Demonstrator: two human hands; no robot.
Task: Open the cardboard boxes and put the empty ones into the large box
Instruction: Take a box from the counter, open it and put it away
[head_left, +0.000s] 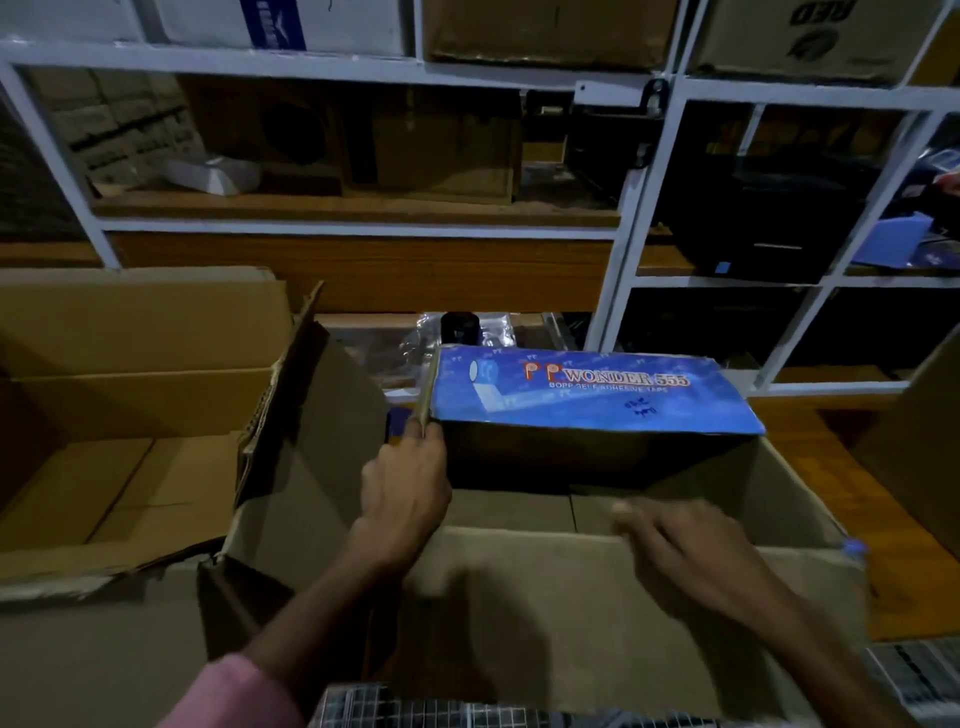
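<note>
While my left hand (405, 480) is pinching the left end flap of the blue tape box (587, 395), which is sitting at the far rim of the large box (519, 597), my right hand (685, 551) is hovering blurred, fingers loosely spread, holding nothing.

Two bare hands are in view, a left hand (408, 480) and a right hand (685, 545), along with one pink sleeve cuff (234, 691) on the left arm. Open brown corrugated cardboard boxes near the person number two: one large box in front (519, 613) and one to the left (130, 415), while there is a single blue-labelled tape carton printed "WONDER 555" (587, 395). On the white metal shelving (332, 67) behind, at least three brown cardboard cartons and one white carton (280, 23) can be counted, the darker shelves being too dim to count.
</note>
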